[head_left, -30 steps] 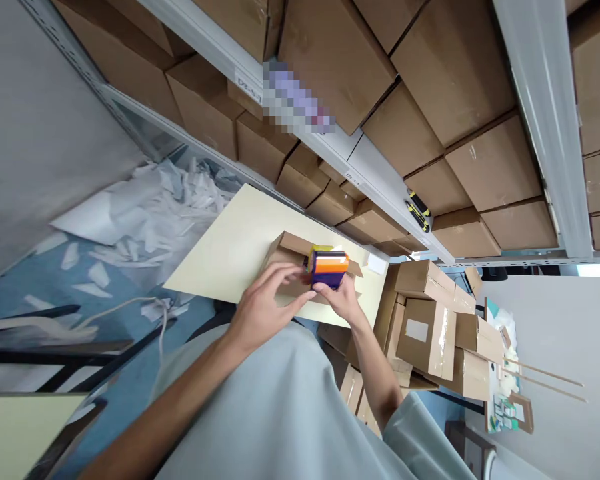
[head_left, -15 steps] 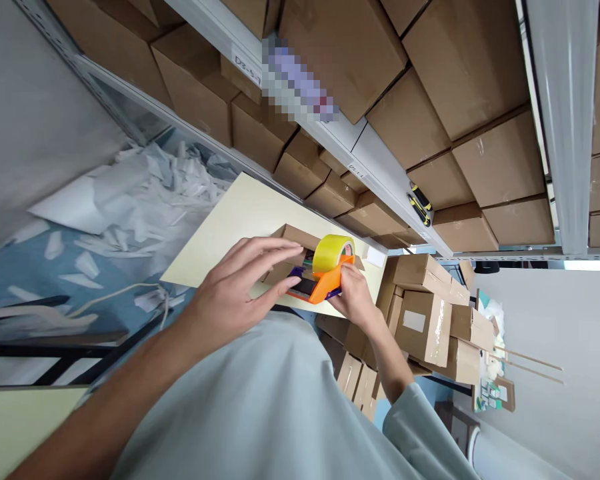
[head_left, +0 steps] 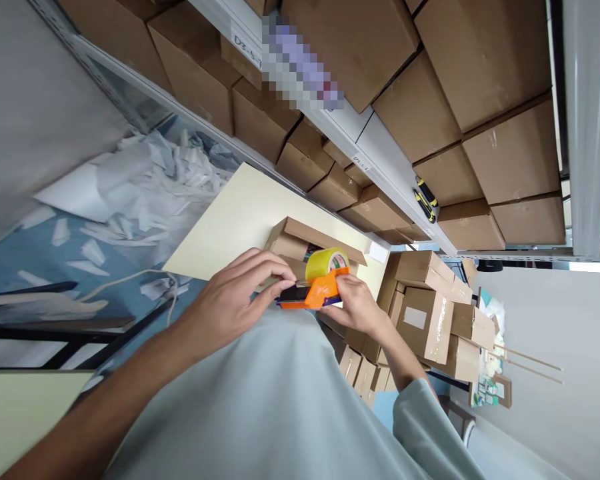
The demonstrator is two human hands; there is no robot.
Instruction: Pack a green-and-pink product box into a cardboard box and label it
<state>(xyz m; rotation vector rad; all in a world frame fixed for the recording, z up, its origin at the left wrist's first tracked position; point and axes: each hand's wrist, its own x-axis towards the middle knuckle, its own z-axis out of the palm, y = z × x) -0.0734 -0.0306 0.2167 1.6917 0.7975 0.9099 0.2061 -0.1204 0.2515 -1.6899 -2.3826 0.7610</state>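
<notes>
While the right hand [head_left: 359,305] holds the orange tape dispenser [head_left: 324,291] by its one end, the left hand [head_left: 247,287] is at the other end, where a black part shows. The right fingers are closed around the orange body, with the thumb lying on the side near to the person. The left fingers are bent and brought near to the thumb, and their tips are at the black part; I cannot tell if they pinch something there or only touch it. On the dispenser sits a yellow tape roll [head_left: 316,265], on the side away from the person. The dispenser is in front of the person's body, and in this view it covers a part of an open carton [head_left: 325,238]. This carton stands on a cream tabletop [head_left: 220,227] with its flaps raised, and something dark, too small to tell, shows inside. Beyond the tabletop there is a shelf rack [head_left: 340,127] filled with brown boxes [head_left: 417,110], and two black and yellow cutters [head_left: 424,205] lie near its edge. To the left, white paper scraps [head_left: 145,187] are heaped on the blue floor [head_left: 45,252]; to the right, more cartons [head_left: 437,330] are stacked.
</notes>
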